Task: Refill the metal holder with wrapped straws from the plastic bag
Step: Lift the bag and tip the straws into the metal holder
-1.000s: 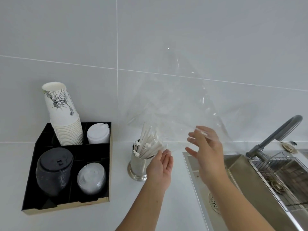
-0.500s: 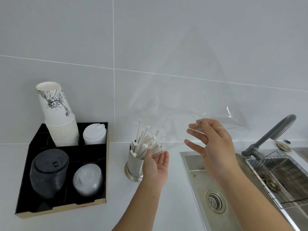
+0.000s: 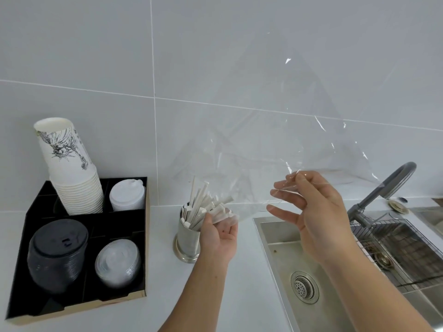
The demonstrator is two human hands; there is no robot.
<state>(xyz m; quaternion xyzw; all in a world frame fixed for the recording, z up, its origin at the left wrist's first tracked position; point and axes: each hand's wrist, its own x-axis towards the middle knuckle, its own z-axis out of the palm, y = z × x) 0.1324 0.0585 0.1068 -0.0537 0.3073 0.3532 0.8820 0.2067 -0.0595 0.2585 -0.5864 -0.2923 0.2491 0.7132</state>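
I see the right hand (image 3: pixel 318 212) pinching the clear plastic bag (image 3: pixel 275 144) between thumb and fingertip, other fingers spread; the left hand (image 3: pixel 219 233) lies palm-up, fingers loosely cupped under wrapped straws (image 3: pixel 206 207). These lean in the metal holder (image 3: pixel 188 238).

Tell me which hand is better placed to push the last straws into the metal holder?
The left hand: it cups the wrapped straws beside the metal holder. The right hand pinches the plastic bag.

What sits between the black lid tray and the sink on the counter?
In the head view, the metal holder of wrapped straws stands there, with the left hand cupped against its sink-side edge.
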